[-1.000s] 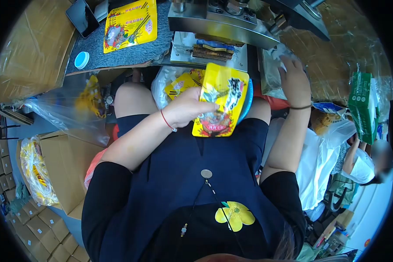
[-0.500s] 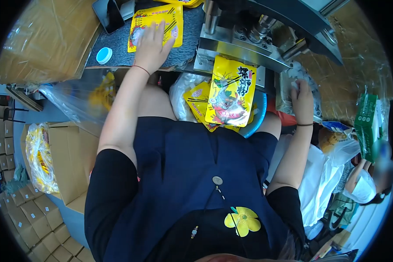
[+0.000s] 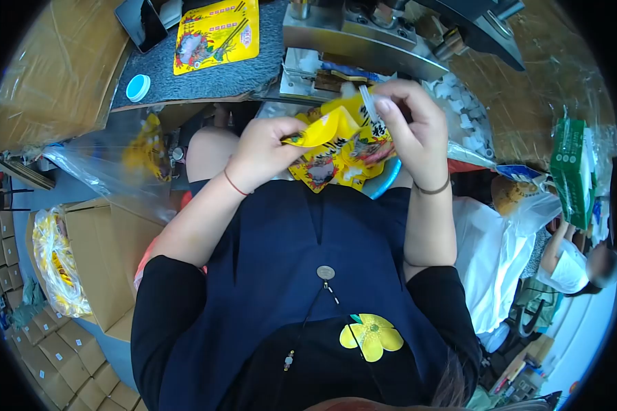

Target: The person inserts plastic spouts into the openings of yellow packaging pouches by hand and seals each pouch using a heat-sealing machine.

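My left hand (image 3: 266, 145) is closed on the edge of a yellow printed pouch (image 3: 328, 130), which bends open above my lap. Close to the pouch, my right hand (image 3: 416, 127) pinches a small white plastic piece (image 3: 370, 104) between thumb and fingers. The exact shape of that piece is hard to make out. More yellow pouches (image 3: 319, 172) lie below in a blue basin (image 3: 389, 179) at my lap, partly hidden by the held pouch. Another yellow pouch (image 3: 218, 35) rests flat on the grey-blue mat to the left.
A metal press (image 3: 363, 42) stands in front of me. Several loose white plastic pieces (image 3: 463, 113) sit right of it. A phone (image 3: 141, 24) and a round blue-white lid (image 3: 138, 88) are on the mat (image 3: 178, 85). An open carton (image 3: 110, 253) stands left; a person (image 3: 569, 264) is far right.
My left hand has left the pouches on the mat and now holds a pouch over my lap. My right hand has come inward from the white pieces with one in its fingers.
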`<control>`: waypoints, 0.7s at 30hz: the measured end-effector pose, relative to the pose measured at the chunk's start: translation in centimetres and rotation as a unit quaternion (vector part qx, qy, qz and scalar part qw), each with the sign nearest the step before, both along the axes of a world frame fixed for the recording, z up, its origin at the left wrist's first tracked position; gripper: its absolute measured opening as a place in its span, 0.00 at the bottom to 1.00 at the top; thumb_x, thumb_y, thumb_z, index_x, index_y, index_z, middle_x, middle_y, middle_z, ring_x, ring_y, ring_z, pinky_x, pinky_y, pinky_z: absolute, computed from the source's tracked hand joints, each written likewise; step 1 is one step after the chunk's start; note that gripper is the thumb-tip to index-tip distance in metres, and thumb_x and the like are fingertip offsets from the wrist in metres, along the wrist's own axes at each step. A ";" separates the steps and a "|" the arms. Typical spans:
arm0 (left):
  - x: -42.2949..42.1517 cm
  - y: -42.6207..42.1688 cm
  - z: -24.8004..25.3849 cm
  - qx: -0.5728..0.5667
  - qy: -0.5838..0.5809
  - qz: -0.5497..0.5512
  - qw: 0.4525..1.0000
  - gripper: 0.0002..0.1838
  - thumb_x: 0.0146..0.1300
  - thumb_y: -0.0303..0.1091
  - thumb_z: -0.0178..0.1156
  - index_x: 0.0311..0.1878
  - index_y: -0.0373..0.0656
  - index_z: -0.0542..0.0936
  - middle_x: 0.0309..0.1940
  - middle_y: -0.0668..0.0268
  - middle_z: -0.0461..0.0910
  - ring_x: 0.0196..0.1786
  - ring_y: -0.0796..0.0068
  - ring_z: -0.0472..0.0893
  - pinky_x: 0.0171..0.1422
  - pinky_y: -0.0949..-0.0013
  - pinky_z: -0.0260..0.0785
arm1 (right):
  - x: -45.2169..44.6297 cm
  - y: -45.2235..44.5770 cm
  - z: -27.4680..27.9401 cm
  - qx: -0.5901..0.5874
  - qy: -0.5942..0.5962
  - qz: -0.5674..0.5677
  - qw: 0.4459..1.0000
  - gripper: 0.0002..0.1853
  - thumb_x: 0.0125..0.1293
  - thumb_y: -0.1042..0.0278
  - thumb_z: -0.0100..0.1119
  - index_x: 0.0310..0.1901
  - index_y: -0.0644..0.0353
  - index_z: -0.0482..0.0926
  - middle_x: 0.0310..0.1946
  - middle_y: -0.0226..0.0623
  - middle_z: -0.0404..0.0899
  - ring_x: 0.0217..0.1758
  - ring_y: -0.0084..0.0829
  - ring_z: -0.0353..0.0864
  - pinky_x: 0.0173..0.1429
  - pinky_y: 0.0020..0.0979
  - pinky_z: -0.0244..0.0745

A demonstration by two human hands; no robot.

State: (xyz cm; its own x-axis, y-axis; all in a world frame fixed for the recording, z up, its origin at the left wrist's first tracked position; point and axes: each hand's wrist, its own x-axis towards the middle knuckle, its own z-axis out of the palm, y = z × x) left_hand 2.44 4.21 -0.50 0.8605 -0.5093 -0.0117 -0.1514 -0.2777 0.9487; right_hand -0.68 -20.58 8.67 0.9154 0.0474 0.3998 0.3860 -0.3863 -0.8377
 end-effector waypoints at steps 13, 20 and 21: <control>-3.2 -6.0 -0.3 -0.232 0.411 -0.153 0.868 0.21 0.68 0.27 0.66 0.63 0.33 0.78 0.56 0.62 0.85 0.56 0.75 0.84 0.64 0.67 0.75 | 0.2 -8.1 -0.7 -0.415 -0.013 -0.137 0.899 0.15 0.76 0.59 0.54 0.54 0.57 0.81 0.49 0.47 0.83 0.49 0.52 0.84 0.53 0.46 0.79; 3.7 -5.3 0.8 -0.287 0.409 -0.081 0.862 0.18 0.68 0.24 0.62 0.61 0.33 0.79 0.54 0.57 0.86 0.52 0.69 0.87 0.60 0.63 0.79 | 2.1 -16.6 -5.8 -0.508 0.142 -0.247 0.813 0.15 0.70 0.64 0.60 0.57 0.43 0.76 0.53 0.49 0.81 0.50 0.57 0.83 0.49 0.51 0.79; 3.9 -5.2 0.9 -0.285 0.405 -0.081 0.865 0.19 0.69 0.25 0.63 0.62 0.33 0.78 0.54 0.57 0.85 0.52 0.69 0.87 0.59 0.64 0.80 | 2.1 -16.2 -6.1 -0.507 0.114 -0.250 0.817 0.14 0.70 0.63 0.60 0.56 0.43 0.76 0.52 0.46 0.81 0.48 0.56 0.84 0.48 0.50 0.80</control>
State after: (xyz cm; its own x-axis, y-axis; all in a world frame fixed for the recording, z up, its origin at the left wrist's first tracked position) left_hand 6.33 -0.97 0.42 0.6051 -0.7437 -0.2842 0.6336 0.2338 0.7375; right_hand 1.42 -36.78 2.57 0.9668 -0.1550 0.2031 -0.1546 -0.9878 -0.0179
